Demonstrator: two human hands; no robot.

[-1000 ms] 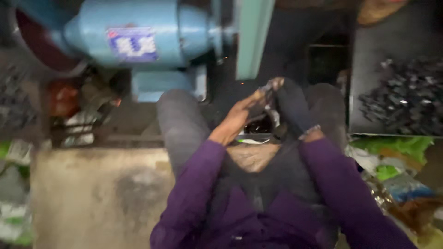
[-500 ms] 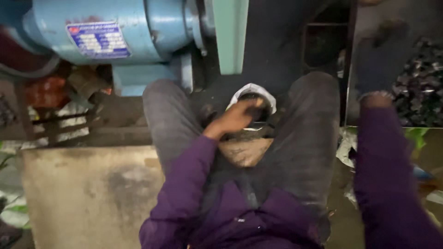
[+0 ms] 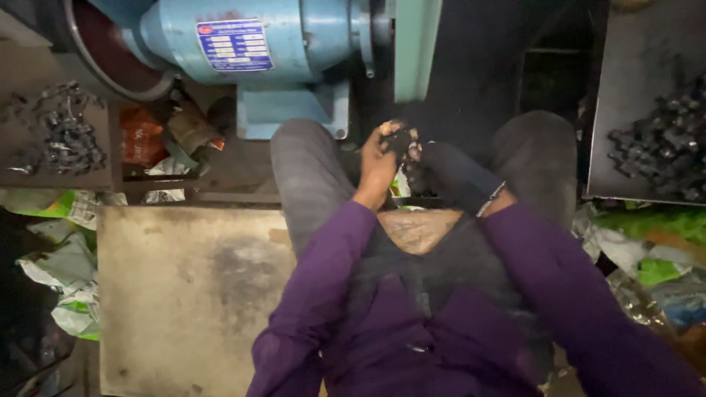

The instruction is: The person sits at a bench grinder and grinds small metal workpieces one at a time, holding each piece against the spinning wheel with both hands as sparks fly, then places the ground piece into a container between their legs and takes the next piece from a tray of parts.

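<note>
Dark blurred lump [image 3: 401, 138] between hands

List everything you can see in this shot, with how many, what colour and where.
Bench grinder motor: one, light blue, top centre.
Grinding wheel: one, dark reddish, top left, on the motor.
Guard panel: one, pale green, right of the motor.
Small metal parts: a heap, dark grey, on the left shelf.
Small metal parts: a larger heap, dark grey, on the tray at right.
Flat slab: one, dusty tan, lower left.
Crumpled wrappers: several, green and white, far left.
Small dark part: one, blackish, held between both hands.
Left hand: bare, soiled, on the part.
Right hand: in a dark glove, on the part.
</note>
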